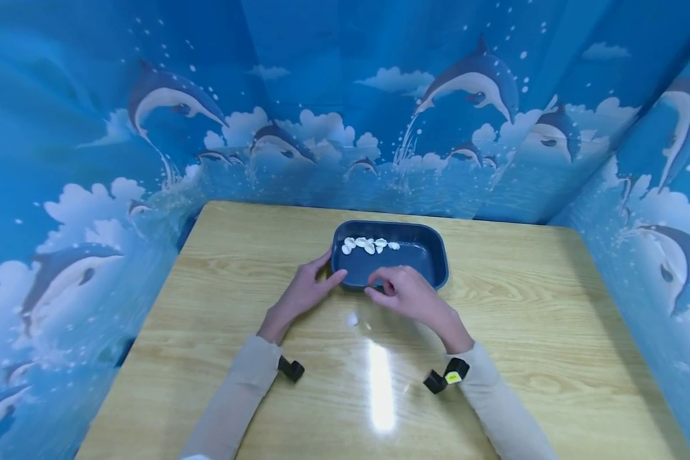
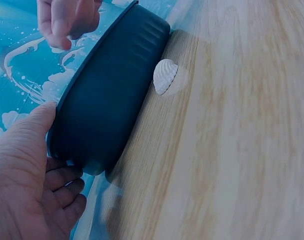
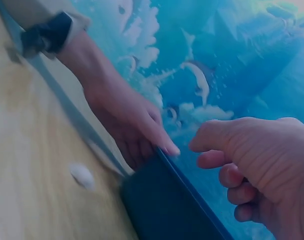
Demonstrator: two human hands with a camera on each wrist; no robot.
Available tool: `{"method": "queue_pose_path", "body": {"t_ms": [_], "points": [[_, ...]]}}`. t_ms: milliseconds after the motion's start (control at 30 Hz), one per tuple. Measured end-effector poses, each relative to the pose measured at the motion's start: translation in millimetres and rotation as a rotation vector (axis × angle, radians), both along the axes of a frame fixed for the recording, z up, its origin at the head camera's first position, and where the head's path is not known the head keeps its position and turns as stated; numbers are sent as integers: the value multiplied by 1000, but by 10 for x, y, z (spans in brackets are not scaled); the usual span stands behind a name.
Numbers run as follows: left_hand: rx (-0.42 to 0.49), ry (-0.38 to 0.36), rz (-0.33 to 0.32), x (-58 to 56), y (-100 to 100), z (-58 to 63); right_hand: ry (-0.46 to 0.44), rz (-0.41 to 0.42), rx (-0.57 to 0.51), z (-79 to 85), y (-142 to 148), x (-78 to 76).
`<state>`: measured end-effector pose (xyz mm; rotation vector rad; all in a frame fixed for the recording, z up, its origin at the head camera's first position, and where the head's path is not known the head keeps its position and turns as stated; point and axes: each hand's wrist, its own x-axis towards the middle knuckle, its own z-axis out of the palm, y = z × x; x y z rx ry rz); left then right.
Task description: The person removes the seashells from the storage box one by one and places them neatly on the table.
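Note:
A dark blue rectangular tray [image 1: 431, 271] stands on the table. Several white seashells [image 1: 370, 246] lie inside it, in a cluster along the back left. My left hand [image 1: 310, 289] holds the tray's left front corner, thumb at the rim and fingers round the outer side. Over the front rim hovers my right hand [image 1: 408, 292], its fingers loosely bent and thumb and index tips slightly apart. Nothing shows between them in the right wrist view. One ribbed white seashell [image 2: 165, 76] rests on the table before the tray, also visible in the head view.
The wood-grain table [image 1: 236, 268] reaches back to a blue dolphin-print curtain [image 1: 345, 96], which also hangs along both sides. A bright light reflection [image 1: 381, 383] lies on the tabletop between the forearms. Each wrist wears a small black camera.

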<state>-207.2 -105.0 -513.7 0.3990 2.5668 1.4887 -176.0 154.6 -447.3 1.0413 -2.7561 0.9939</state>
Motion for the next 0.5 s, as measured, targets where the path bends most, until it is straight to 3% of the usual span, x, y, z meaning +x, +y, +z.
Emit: {"method": "queue_pose_path", "body": {"t_ms": [233, 500], "points": [[-1, -16, 9, 1, 9, 3, 23, -138, -34, -123, 171, -289], [20, -36, 10, 3, 9, 5, 25, -230, -10, -268, 244, -473]]}}
